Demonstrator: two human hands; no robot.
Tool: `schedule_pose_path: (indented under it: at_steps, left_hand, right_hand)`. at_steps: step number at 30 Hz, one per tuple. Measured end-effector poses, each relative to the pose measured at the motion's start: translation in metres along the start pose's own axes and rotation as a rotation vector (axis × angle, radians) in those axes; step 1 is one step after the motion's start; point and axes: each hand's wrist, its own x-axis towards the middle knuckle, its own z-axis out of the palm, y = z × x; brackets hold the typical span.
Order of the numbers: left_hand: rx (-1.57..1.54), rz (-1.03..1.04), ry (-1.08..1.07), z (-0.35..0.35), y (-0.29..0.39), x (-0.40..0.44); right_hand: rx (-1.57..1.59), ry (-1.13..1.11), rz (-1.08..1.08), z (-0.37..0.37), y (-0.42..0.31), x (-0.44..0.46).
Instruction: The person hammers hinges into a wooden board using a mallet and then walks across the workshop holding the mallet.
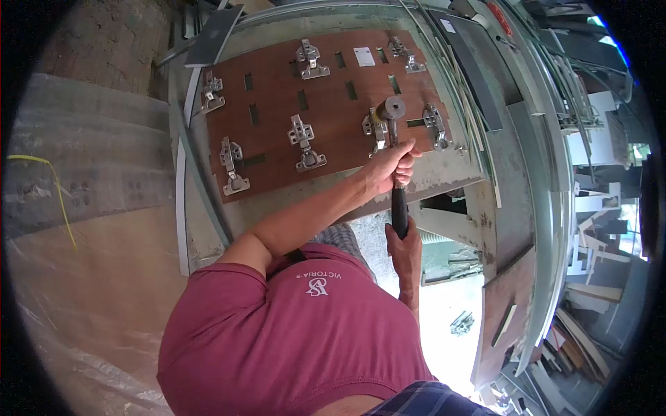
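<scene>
My left hand [397, 168] is wrapped round the shaft of a hammer [399, 211], just below its head. Lower down, my right hand [405, 244] is closed at the end of the hammer's black handle, its fingers partly hidden. The round metal head hangs over a brown board [270, 139] lying on the workbench. Close behind the head is a metal cabinet hinge [375, 130], with another hinge [435, 127] to its right. Further hinges, such as one in the middle [305, 142] and one at the front left [232, 165], sit across the slotted board.
A small white plate [363, 57] lies on the board's far side. Long thin strips [461, 83] run along the workbench's right side. Plastic sheeting [97, 139] covers something at the left. A brown panel [506, 312] stands at the lower right, with offcuts beyond it.
</scene>
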Motion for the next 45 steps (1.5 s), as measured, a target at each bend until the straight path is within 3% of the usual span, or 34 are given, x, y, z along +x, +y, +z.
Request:
schedule_pose_path:
  at_steps: [4, 9, 15, 17, 21, 25, 36, 41, 45]
  left_hand:
    - [-0.042, 0.004, 0.054, -0.003, -0.006, 0.006]
    - [-0.065, 0.047, 0.1, 0.002, -0.007, 0.012]
    - [-0.018, 0.074, 0.076, 0.004, -0.009, 0.032]
    - [0.042, 0.077, 0.044, 0.016, -0.012, 0.044]
    - [0.016, -0.013, -0.114, 0.041, -0.028, 0.087]
    - [0.004, -0.091, -0.112, 0.057, -0.038, 0.12]
    - [-0.014, -0.144, -0.059, 0.039, -0.043, 0.139]
    - [0.015, -0.102, -0.08, 0.049, -0.012, 0.149]
    - [0.019, -0.02, -0.032, 0.063, 0.05, 0.17]
  right_hand:
    - [-0.052, -0.077, 0.051, -0.018, 0.0, 0.01]
    - [-0.017, -0.071, -0.157, -0.029, 0.024, 0.028]
    - [-0.046, -0.069, -0.206, -0.049, 0.018, 0.04]
    - [-0.088, -0.109, -0.032, -0.061, 0.011, 0.041]
    - [0.033, 0.014, 0.0, -0.079, 0.026, 0.045]
    - [0.052, 0.113, -0.054, -0.095, 0.035, 0.058]
    - [0.08, 0.078, -0.014, -0.101, 0.032, 0.07]
    - [0.125, 0.032, -0.044, -0.104, 0.01, 0.089]
    - [0.064, 0.056, -0.237, -0.103, -0.036, 0.125]
